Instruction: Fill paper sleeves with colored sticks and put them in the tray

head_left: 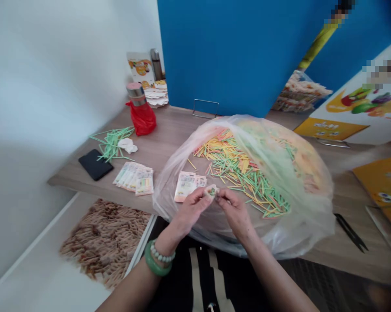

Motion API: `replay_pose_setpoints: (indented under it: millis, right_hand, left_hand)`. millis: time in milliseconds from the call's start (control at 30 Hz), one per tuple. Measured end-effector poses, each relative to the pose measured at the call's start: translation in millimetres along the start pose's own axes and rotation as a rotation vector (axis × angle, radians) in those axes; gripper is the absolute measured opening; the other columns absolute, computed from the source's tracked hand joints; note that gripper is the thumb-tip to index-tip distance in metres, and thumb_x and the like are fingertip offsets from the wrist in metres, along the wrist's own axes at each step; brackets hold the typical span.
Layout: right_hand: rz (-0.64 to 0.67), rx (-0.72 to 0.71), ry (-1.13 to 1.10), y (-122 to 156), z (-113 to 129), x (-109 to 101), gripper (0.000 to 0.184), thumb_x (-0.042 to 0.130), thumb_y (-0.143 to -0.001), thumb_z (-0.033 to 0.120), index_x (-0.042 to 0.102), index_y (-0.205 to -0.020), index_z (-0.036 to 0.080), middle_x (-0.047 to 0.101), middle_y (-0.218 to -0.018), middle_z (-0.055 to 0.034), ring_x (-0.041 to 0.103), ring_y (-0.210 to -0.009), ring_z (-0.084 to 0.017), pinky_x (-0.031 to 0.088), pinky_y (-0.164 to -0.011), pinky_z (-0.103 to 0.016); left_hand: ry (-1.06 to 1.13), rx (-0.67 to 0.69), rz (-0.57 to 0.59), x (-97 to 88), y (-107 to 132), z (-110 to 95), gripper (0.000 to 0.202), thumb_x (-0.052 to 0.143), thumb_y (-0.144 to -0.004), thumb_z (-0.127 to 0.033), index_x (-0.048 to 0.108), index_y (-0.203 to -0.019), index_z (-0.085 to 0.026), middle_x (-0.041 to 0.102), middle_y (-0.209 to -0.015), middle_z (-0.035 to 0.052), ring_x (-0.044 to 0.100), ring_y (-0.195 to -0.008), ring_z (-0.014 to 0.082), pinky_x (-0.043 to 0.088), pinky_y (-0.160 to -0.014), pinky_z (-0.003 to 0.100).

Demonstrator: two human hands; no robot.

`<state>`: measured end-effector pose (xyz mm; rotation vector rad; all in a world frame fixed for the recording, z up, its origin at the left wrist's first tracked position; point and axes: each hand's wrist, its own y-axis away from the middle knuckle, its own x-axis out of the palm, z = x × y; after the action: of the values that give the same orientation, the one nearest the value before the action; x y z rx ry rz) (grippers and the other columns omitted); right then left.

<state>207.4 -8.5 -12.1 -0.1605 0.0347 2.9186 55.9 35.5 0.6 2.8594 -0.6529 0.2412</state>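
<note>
My left hand (pixel 191 208) and my right hand (pixel 235 211) meet over the near edge of a large clear plastic bag (pixel 306 216). Both pinch a small packet (pixel 211 191) with coloured stick ends showing at its mouth. The bag lies open on the wooden table (pixel 169 134) and holds a big heap of green, yellow and pink sticks (pixel 244 171). A small stack of printed packets (pixel 186 185) lies inside the bag just beyond my left hand.
More printed packets (pixel 135 178), a black phone (pixel 95 164), loose green sticks (pixel 112 142), a crumpled tissue (pixel 128 145) and a flask in a red bag (pixel 140 110) lie at the left. Black snips (pixel 350 232) lie at the right. A bin of brown sticks (pixel 106 240) sits below.
</note>
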Motion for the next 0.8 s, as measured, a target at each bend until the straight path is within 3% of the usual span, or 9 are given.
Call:
replay_pose_setpoints:
  millis: [167, 267, 367, 467, 533, 633, 700, 800]
  right_hand:
    - [0.011, -0.010, -0.040, -3, 4, 19, 0.015, 0.060, -0.080, 0.030, 0.059, -0.066, 0.023, 0.056, -0.069, 0.0008, 0.050, -0.072, -0.019, 0.039, -0.070, -0.031]
    - [0.069, -0.004, -0.040, -6, 6, 30, 0.014, 0.060, -0.080, 0.031, 0.060, -0.069, 0.023, 0.056, -0.069, 0.0010, 0.051, -0.071, -0.019, 0.039, -0.068, -0.031]
    - [0.093, -0.006, 0.026, -12, 7, 35, 0.014, 0.056, -0.083, 0.032, 0.058, -0.072, 0.024, 0.056, -0.070, 0.0004, 0.052, -0.071, -0.020, 0.040, -0.068, -0.031]
    - [0.063, -0.005, 0.346, -21, 11, 42, 0.007, 0.053, -0.084, 0.026, 0.056, -0.078, 0.023, 0.059, -0.076, -0.0011, 0.054, -0.073, -0.020, 0.040, -0.069, -0.032]
    - [0.060, 0.045, 0.638, -27, 15, 52, 0.006, 0.052, -0.087, 0.026, 0.057, -0.086, 0.022, 0.064, -0.085, -0.0046, 0.058, -0.079, -0.022, 0.040, -0.072, -0.033]
    - [0.068, 0.105, 0.975, -38, 20, 73, 0.023, 0.054, -0.092, 0.034, 0.059, -0.106, 0.017, 0.067, -0.106, -0.0138, 0.062, -0.095, -0.028, 0.042, -0.080, -0.036]
    - [0.076, 0.140, 1.071, -45, 18, 86, 0.037, 0.058, -0.091, 0.039, 0.057, -0.117, 0.013, 0.065, -0.115, -0.0183, 0.062, -0.104, -0.031, 0.043, -0.084, -0.037]
    - [0.080, 0.228, 1.013, -55, 10, 94, 0.047, 0.059, -0.090, 0.034, 0.050, -0.130, 0.013, 0.066, -0.119, -0.0175, 0.063, -0.106, -0.030, 0.044, -0.084, -0.035]
  left_hand:
    - [-0.168, 0.146, 0.001, -6.3, 4, -11, 0.030, 0.057, -0.093, -0.041, 0.078, -0.096, -0.019, 0.068, -0.103, 0.0072, 0.060, -0.101, 0.0223, 0.044, -0.095, 0.033]
    - [-0.110, 0.122, -0.113, -20.9, 7, -19, 0.020, 0.068, -0.083, -0.034, 0.079, -0.079, -0.019, 0.067, -0.105, 0.0066, 0.060, -0.096, 0.0199, 0.047, -0.089, 0.031]
    - [0.019, 0.079, -0.272, -52.7, 7, -29, 0.014, 0.079, -0.068, -0.030, 0.078, -0.075, -0.017, 0.066, -0.107, 0.0055, 0.061, -0.089, 0.0178, 0.050, -0.080, 0.029]
    - [0.018, 0.081, -0.408, -101.4, -1, -36, 0.027, 0.078, -0.067, -0.036, 0.077, -0.087, -0.018, 0.067, -0.101, 0.0042, 0.061, -0.085, 0.0181, 0.050, -0.077, 0.030]
    - [-0.208, 0.086, -0.518, -134.3, -12, -36, 0.030, 0.069, -0.076, -0.039, 0.073, -0.096, -0.018, 0.068, -0.096, 0.0047, 0.061, -0.084, 0.0203, 0.049, -0.077, 0.033]
    - [-0.925, 0.110, -0.733, -168.7, -31, -28, 0.024, 0.051, -0.089, -0.030, 0.070, -0.091, -0.015, 0.067, -0.099, 0.0116, 0.059, -0.096, 0.0271, 0.045, -0.086, 0.040]
    - [-1.333, 0.082, -0.779, -180.2, -43, -20, 0.029, 0.043, -0.094, -0.026, 0.070, -0.093, -0.014, 0.064, -0.107, 0.0170, 0.057, -0.105, 0.0327, 0.042, -0.090, 0.045]
    - [-1.563, 0.061, -0.774, -188.0, -53, -11, 0.034, 0.039, -0.097, -0.025, 0.068, -0.107, -0.012, 0.061, -0.116, 0.0207, 0.055, -0.109, 0.0363, 0.040, -0.090, 0.047]
